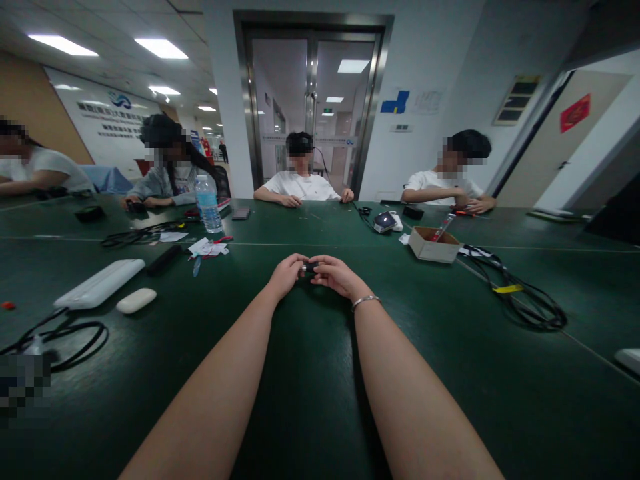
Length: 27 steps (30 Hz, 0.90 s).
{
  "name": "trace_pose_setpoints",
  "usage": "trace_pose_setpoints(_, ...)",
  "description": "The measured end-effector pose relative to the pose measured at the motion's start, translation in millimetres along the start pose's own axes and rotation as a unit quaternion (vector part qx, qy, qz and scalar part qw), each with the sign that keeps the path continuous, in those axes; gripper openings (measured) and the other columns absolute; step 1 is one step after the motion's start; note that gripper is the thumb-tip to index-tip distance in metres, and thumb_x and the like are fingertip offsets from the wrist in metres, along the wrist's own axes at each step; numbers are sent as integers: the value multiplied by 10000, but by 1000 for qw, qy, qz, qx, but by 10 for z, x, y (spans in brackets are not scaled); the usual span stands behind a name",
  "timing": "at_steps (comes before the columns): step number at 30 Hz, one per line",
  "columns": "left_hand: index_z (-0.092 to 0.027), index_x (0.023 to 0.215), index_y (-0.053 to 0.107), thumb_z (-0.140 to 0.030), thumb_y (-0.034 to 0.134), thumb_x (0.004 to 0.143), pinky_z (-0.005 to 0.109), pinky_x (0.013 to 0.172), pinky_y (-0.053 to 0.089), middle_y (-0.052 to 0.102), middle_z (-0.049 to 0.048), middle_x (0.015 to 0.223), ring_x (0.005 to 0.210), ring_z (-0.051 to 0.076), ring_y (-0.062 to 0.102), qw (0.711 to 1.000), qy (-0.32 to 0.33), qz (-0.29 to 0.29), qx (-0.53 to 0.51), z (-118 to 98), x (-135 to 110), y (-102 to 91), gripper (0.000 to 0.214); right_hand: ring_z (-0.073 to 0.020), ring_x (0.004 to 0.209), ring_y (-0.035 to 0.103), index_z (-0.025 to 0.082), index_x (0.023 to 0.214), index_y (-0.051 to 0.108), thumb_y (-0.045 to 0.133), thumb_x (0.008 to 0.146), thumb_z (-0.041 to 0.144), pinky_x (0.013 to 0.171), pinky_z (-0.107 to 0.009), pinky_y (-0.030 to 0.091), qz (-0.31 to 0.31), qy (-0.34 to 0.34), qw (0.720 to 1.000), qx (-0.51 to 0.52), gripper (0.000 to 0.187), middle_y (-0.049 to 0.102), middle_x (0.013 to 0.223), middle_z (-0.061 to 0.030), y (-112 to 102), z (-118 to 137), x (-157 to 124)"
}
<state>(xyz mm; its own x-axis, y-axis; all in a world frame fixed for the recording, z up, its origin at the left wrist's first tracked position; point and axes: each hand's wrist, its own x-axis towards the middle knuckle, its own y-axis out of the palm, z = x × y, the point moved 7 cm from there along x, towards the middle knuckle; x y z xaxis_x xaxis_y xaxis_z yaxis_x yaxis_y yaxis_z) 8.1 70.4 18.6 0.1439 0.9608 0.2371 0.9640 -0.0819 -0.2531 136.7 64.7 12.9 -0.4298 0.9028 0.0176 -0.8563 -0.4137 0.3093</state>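
The black object (311,267) — perhaps cylindrical — is partly hidden by the hands (287,275) (338,276), too small to identify.

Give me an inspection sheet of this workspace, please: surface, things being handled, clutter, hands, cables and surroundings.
Surface: dark green tabletop, a pale seam running across it.
Things handled: small black object with a shiny end; too small to identify.
Clutter: water bottle, paper scraps, white oblong device to the left; open box to the right.
Hands: left hand and right hand both hold the object by the fingers.
Cables: coiled black cable with a yellow tag, right; others left.
Surroundings: four seated people beyond; glass doors behind.
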Motion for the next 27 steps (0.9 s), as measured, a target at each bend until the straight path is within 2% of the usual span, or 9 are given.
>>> trace_pose_setpoints(3, -160, 920, 632, -382, 401, 836, 227, 507, 349, 537, -2, 606, 535, 113, 463, 1000, 6, 3, -15, -6, 4, 10, 331, -84, 512, 574, 157, 917, 621, 608, 723, 36, 658, -291, 573, 1, 2, 1000, -1, 229, 612, 674, 10, 7, 6, -9)
trace_pose_setpoints(6, -163, 917, 631, -333, 479, 789, 218, 507, 356, 564, 3, 669, 560, 107, 482, 1000, 7, 0, -26, -4, 8, 9, 262, -78, 507, 570, 154, 910, 626, 602, 722, 34, 666, -289, 575, 4, -4, 1000, 5, 224, 616, 682, 10, 13, 17, -10)
trace_pose_setpoints(10, -159, 929, 627, -395, 412, 839, 221, 490, 342, 506, -15, 542, 504, 111, 455, 1000, 2, 7, -11, 18, 14, 17, 332, -79, 500, 570, 154, 909, 624, 601, 726, 38, 651, -279, 576, 2, 1, 1000, 2, 218, 613, 661, 12, 5, 7, -5)
trace_pose_setpoints(14, -171, 924, 631, -377, 475, 805, 217, 511, 365, 577, 7, 694, 582, 113, 496, 1000, 13, -3, 0, 25, 18, 2, 285, -76, 506, 571, 151, 918, 627, 602, 726, 37, 665, -281, 579, 4, -5, 1000, 4, 224, 615, 663, 14, 5, 13, -4)
trace_pose_setpoints(18, -167, 944, 629, -424, 432, 833, 223, 507, 352, 523, -9, 594, 550, 119, 472, 1000, 12, -2, 12, 14, 7, 3, 342, -79, 507, 575, 150, 916, 628, 590, 734, 31, 657, -276, 580, 0, 0, 1000, 3, 221, 623, 673, 7, 6, 10, -7)
trace_pose_setpoints(22, -162, 927, 627, -356, 486, 786, 218, 528, 371, 558, -2, 669, 568, 107, 485, 1000, 10, 3, -12, 8, 10, 12, 278, -81, 515, 578, 155, 901, 629, 613, 731, 34, 653, -278, 581, -6, -2, 1000, 5, 210, 622, 692, 3, -2, 15, -6)
trace_pose_setpoints(25, -161, 934, 623, -379, 447, 813, 222, 511, 360, 525, -14, 587, 527, 111, 471, 1000, 10, 5, -1, 29, 22, 13, 305, -81, 520, 578, 156, 906, 633, 633, 731, 46, 655, -276, 581, 0, -1, 1000, 2, 207, 614, 684, 6, 2, 13, -6)
trace_pose_setpoints(27, -163, 933, 627, -379, 434, 819, 224, 512, 367, 552, -5, 630, 529, 108, 473, 1000, 9, 2, 5, 42, 27, 7, 311, -78, 520, 576, 157, 914, 633, 631, 731, 47, 655, -272, 581, 1, 1, 1000, 1, 214, 618, 693, 6, 4, 11, -7)
